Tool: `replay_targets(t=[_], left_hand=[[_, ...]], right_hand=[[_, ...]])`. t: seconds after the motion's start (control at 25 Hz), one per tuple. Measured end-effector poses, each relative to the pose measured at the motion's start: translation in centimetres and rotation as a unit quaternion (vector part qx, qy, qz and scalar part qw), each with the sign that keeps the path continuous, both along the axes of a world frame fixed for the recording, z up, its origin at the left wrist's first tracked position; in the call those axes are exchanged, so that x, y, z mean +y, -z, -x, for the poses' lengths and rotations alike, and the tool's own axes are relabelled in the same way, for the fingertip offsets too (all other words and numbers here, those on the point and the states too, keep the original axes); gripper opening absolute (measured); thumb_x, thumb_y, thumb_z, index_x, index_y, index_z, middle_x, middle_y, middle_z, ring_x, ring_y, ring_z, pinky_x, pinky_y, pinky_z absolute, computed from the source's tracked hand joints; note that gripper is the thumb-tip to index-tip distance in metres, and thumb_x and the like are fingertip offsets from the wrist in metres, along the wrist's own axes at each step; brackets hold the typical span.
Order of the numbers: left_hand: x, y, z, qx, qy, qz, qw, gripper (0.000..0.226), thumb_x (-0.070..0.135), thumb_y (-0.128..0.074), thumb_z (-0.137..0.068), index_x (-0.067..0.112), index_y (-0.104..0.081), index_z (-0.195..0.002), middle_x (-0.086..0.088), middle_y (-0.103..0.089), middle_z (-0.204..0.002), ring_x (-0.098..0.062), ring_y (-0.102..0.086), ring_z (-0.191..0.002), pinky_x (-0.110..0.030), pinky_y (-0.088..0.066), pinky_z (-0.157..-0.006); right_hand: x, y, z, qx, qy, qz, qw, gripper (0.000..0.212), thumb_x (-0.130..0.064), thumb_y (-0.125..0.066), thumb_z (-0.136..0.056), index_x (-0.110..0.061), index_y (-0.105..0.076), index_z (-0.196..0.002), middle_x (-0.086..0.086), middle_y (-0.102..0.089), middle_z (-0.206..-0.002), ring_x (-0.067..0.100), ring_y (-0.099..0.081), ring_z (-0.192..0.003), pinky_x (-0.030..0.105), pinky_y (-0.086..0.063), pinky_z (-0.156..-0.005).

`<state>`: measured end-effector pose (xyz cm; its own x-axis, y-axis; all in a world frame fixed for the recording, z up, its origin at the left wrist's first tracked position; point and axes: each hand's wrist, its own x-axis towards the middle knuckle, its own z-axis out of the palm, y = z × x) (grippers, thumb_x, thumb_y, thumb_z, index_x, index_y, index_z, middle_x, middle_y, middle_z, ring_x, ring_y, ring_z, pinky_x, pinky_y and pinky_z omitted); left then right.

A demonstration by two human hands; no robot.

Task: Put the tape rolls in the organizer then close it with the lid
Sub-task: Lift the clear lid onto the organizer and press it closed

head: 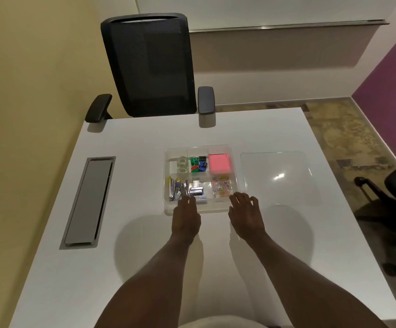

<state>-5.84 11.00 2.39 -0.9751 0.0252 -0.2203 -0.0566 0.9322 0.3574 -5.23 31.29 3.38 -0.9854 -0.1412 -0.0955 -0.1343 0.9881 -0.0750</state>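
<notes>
Tape rolls (182,164): clear, stacked in the far left compartment of the organizer, more than one, exact count hard to tell. Organizer (234,171): clear plastic tray with six compartments in two rows, uncovered, set near the middle of the white table (126,147). Far middle compartment: green, blue, red and black binder clips (198,164), loose. Far right compartment: pink sticky-note pad (219,164), lying flat. Near left compartment: metallic and coloured small items (176,189), too small to identify. Near middle compartment: silver staple boxes or strips (197,191), exact kind unclear. Near right compartment: multicoloured paper clips (221,187), loose. Lid (276,177): clear, flat, lying on the table just to the right of the organizer, apart from it. Left hand (186,215): palm down, fingers together and extended, fingertips over the organizer's near edge at the near left and near middle compartments, holding nothing. Right hand (245,215): palm down, fingers loosely spread, fingertips at the organizer's near right corner, holding nothing. Cable tray cover (89,201): grey, recessed in the table, well to the left. Office chair (149,65): black mesh back, at the far side of the table. Second chair (395,200): black, partly seen at the right edge.
</notes>
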Motion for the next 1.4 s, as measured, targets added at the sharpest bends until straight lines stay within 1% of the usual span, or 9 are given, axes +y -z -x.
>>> replay_targets(t=[0.12, 0.32, 0.56, 0.68, 0.88, 1.08, 1.2, 1.28, 1.4], left_hand=[[3.7, -0.2, -0.4, -0.006, 0.012, 0.002, 1.0, 0.056, 0.007, -0.047, -0.1, 0.01, -0.041, -0.155, -0.012, -0.043, -0.158, -0.028, -0.047, -0.143, -0.039, -0.046, -0.114], [10.7, 0.0, 0.5, -0.009, 0.03, -0.006, 0.999, 0.052, 0.006, -0.047, -0.101, 0.009, -0.043, -0.153, -0.012, -0.048, -0.154, -0.029, -0.051, -0.138, -0.04, -0.048, -0.112], [18.0, 0.8, 2.6, -0.013, 0.062, -0.018, 0.998, 0.053, 0.009, -0.046, -0.101, 0.007, -0.041, -0.154, -0.013, -0.045, -0.154, -0.029, -0.051, -0.136, -0.037, -0.047, -0.11], [20.9, 1.3, 4.5, -0.035, 0.043, -0.039, 0.998, 0.052, 0.011, -0.049, -0.103, 0.007, -0.041, -0.154, -0.013, -0.046, -0.152, -0.029, -0.049, -0.138, -0.038, -0.048, -0.111], [24.0, 2.8, 8.1, -0.083, 0.003, -0.067, 0.994, 0.043, 0.014, -0.048, -0.105, 0.005, -0.045, -0.147, -0.012, -0.048, -0.143, -0.029, -0.05, -0.133, -0.041, -0.052, -0.105], [25.4, 3.6, 12.1, -0.087, -0.039, -0.033, 0.995, 0.049, 0.015, -0.048, -0.104, 0.003, -0.039, -0.15, -0.015, -0.043, -0.148, -0.032, -0.048, -0.135, -0.043, -0.052, -0.104], [25.7, 4.1, 14.1, -0.095, -0.061, -0.005, 0.994, 0.054, 0.016, -0.047, -0.104, 0.002, -0.033, -0.155, -0.015, -0.04, -0.151, -0.032, -0.046, -0.139, -0.042, -0.052, -0.105], [25.9, 4.5, 15.2, -0.109, -0.074, -0.006, 0.991, 0.058, 0.017, -0.047, -0.105, 0.0, -0.029, -0.157, -0.016, -0.04, -0.152, -0.033, -0.044, -0.141, -0.044, -0.052, -0.107], [26.3, 5.0, 16.4, -0.124, -0.095, -0.011, 0.988, 0.059, 0.016, -0.047, -0.105, -0.002, -0.028, -0.157, -0.017, -0.041, -0.151, -0.032, -0.043, -0.142, -0.043, -0.051, -0.109]], right_hand=[[3.5, -0.1, -0.6, -0.009, 0.011, -0.01, 1.0, 0.037, -0.02, -0.05, -0.099, -0.013, -0.058, -0.134, 0.005, -0.059, -0.136, 0.028, -0.054, -0.127, 0.043, -0.04, -0.107], [10.2, 0.4, -0.6, 0.018, 0.012, -0.059, 0.998, 0.03, -0.017, -0.069, -0.088, -0.009, -0.069, -0.117, 0.008, -0.068, -0.117, 0.03, -0.066, -0.108, 0.043, -0.052, -0.091], [18.0, 1.5, 1.7, -0.023, 0.038, -0.059, 0.997, 0.037, -0.02, -0.049, -0.1, -0.011, -0.058, -0.134, 0.006, -0.059, -0.134, 0.028, -0.057, -0.124, 0.042, -0.041, -0.104], [21.4, 2.0, 3.6, -0.036, 0.056, -0.043, 0.997, 0.041, -0.024, -0.046, -0.102, -0.011, -0.053, -0.14, 0.007, -0.057, -0.139, 0.028, -0.055, -0.126, 0.042, -0.04, -0.104], [26.4, 3.4, 7.6, -0.025, 0.101, 0.016, 0.994, 0.042, -0.024, -0.055, -0.1, -0.007, -0.056, -0.139, 0.011, -0.061, -0.134, 0.031, -0.059, -0.121, 0.045, -0.044, -0.103], [30.3, 5.0, 12.2, -0.048, 0.157, 0.047, 0.985, 0.048, -0.035, -0.057, -0.098, -0.01, -0.052, -0.139, 0.012, -0.055, -0.138, 0.031, -0.054, -0.126, 0.046, -0.038, -0.109], [31.7, 5.9, 14.1, -0.06, 0.191, 0.046, 0.979, 0.054, -0.04, -0.059, -0.096, -0.007, -0.049, -0.138, 0.015, -0.054, -0.136, 0.034, -0.052, -0.126, 0.048, -0.04, -0.105], [32.0, 6.5, 15.3, -0.068, 0.226, 0.064, 0.97, 0.058, -0.04, -0.06, -0.096, -0.004, -0.047, -0.139, 0.018, -0.053, -0.134, 0.037, -0.052, -0.124, 0.049, -0.041, -0.103], [31.7, 7.0, 16.7, -0.073, 0.302, 0.146, 0.939, 0.057, -0.038, -0.064, -0.095, -0.001, -0.048, -0.135, 0.023, -0.054, -0.129, 0.041, -0.054, -0.12, 0.052, -0.046, -0.1]])
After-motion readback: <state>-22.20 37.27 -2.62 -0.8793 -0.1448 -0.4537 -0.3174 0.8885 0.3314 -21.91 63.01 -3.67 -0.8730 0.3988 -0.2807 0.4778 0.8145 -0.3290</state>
